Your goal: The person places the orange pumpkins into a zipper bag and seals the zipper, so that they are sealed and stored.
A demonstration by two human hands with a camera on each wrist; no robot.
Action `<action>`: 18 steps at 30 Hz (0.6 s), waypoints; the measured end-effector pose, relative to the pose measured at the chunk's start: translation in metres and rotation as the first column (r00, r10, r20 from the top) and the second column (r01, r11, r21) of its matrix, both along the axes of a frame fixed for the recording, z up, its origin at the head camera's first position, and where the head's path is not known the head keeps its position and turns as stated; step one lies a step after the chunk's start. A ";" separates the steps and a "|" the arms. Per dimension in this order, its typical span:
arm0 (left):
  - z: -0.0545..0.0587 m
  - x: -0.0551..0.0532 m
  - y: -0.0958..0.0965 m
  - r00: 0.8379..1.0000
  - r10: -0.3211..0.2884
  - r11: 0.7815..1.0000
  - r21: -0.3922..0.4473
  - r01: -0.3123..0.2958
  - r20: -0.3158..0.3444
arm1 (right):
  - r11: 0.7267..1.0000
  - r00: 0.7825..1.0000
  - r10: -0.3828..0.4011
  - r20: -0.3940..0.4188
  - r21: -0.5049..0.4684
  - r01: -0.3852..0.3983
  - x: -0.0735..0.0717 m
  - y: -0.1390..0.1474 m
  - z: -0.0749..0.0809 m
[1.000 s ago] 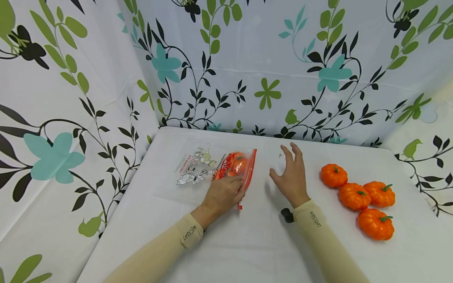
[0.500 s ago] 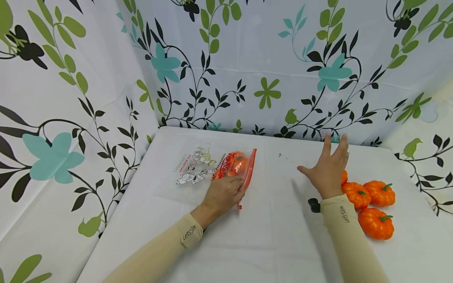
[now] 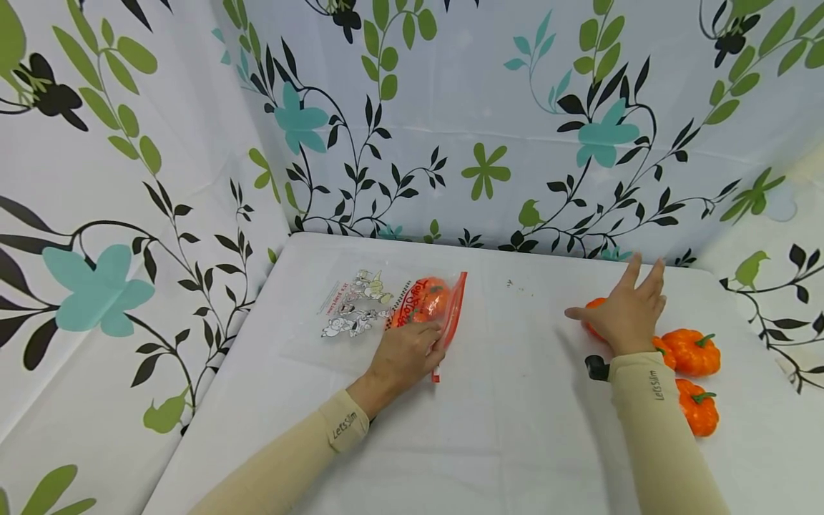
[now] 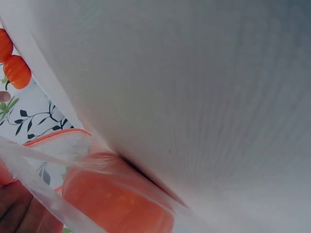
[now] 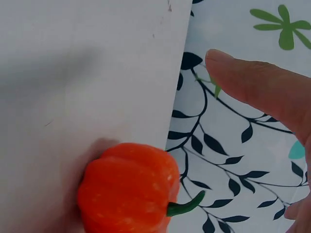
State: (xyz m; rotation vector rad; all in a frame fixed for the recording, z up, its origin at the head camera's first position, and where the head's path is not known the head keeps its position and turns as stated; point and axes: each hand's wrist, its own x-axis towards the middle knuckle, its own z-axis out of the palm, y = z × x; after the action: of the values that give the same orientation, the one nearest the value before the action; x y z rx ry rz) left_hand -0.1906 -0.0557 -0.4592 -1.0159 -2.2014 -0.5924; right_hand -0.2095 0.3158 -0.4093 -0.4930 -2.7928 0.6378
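My left hand (image 3: pixel 421 345) rests at the near edge of a clear zip bag (image 3: pixel 360 307) with cartoon print and a red zipper strip, fingers curled and pinching the plastic by its mouth. One small orange pumpkin (image 3: pixel 433 297) lies inside the bag; the left wrist view shows this pumpkin (image 4: pixel 116 204) close up under the plastic. My right hand (image 3: pixel 611 304) hovers with straight fingers over a loose pumpkin (image 3: pixel 591 309) on the right. In the right wrist view that pumpkin (image 5: pixel 129 189) sits just below the palm, with a finger (image 5: pixel 257 87) stretched out above it.
Three more pumpkins lie right of my right hand: one (image 3: pixel 694 350) further right, one (image 3: pixel 698 409) nearer me, and one (image 3: pixel 661 345) mostly hidden by my wrist. The white table (image 3: pixel 502 429) is walled by floral curtains (image 3: pixel 483 107) behind and to both sides.
My right hand has moved from the table's middle to the right and now hangs over the nearest loose pumpkin. The left hand and the bag have stayed put.
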 end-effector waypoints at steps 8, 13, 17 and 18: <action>0.000 0.000 0.001 1.000 0.010 1.000 -0.011 -0.010 -0.010 | 0.998 0.988 -0.026 0.155 -0.052 0.034 0.002 0.012 -0.011; -0.002 0.000 0.001 1.000 0.006 1.000 -0.009 -0.006 -0.001 | 0.998 0.975 -0.041 0.217 -0.038 0.051 0.004 0.017 -0.015; -0.002 0.000 0.002 1.000 0.009 1.000 -0.008 -0.009 0.007 | 0.999 0.969 -0.043 0.244 -0.002 0.045 0.003 0.019 -0.016; -0.002 0.000 0.002 1.000 0.010 1.000 -0.009 -0.010 0.009 | 0.999 0.967 -0.044 0.252 0.007 0.043 0.002 0.019 -0.016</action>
State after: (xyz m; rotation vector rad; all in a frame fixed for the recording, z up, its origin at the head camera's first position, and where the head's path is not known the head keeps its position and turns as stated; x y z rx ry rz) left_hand -0.1904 -0.0541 -0.4612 -1.0079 -2.2182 -0.5839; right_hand -0.2070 0.3344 -0.4252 -0.6776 -3.0090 0.6011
